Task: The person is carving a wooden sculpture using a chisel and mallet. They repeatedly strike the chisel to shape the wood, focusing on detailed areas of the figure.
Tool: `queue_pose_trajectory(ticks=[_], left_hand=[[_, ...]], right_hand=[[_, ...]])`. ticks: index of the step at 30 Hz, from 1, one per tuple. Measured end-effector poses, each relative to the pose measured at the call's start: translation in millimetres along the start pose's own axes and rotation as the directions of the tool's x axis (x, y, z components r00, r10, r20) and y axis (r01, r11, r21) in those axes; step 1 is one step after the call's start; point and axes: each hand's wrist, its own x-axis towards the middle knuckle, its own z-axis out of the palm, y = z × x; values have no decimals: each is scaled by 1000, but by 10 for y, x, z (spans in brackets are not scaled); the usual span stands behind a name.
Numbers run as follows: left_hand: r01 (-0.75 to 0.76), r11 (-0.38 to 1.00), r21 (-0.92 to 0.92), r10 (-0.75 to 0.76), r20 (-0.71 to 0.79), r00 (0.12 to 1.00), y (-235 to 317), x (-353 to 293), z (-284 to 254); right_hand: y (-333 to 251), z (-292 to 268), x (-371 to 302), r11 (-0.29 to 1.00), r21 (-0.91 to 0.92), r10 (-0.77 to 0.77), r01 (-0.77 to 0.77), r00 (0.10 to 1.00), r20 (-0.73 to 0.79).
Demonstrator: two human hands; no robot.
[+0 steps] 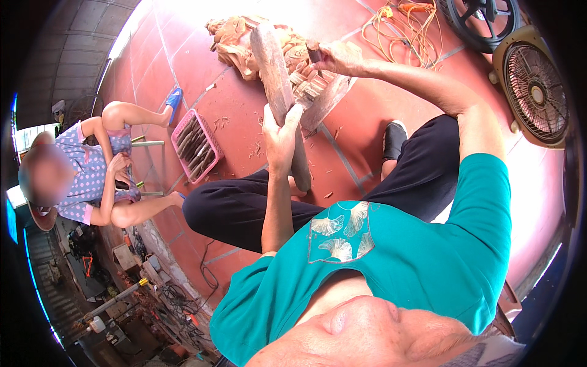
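My left hand (282, 137) is closed around a long, weathered wooden club (272, 67), which slants up across the work. To its right, my right hand (339, 58) pinches a short dark brown handle-like piece (314, 55); its lower end cannot be made out. Beneath and behind both lies a carved wooden piece (235, 46), light brown with deep folds and ridges. A rough, greyish slab of wood (328, 103) slopes below my right hand, against the carving.
A pink basket (215, 147) of slim dark tools stands on the red tiled floor (244, 116), among scattered wood chips. A seated person (101, 165) is at the left. An orange cord (403, 27), a wheel (480, 18) and a fan (537, 95) occupy the upper right.
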Motion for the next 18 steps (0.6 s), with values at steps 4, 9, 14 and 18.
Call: queue_pose_trajectory(ticks=[4,9,14,18], left_hand=[[25,999,40,-25,-7,1000,-10,-9,-21],[-29,998,59,30,-25,999,-13,-41,36],[-69,992,104,78,-86,993,-34,-89,119],[-26,902,432,13,31,999,-90,14,53]], right_hand=[[-17,3,-41,1000,-18,17,-16,999,29],[-55,-7,-19,1000,-13,27,-26,996,89],[-122,10,-14,983,111,-152,147,988,39],[-91,17,-11,988,75,-139,136,990,30]])
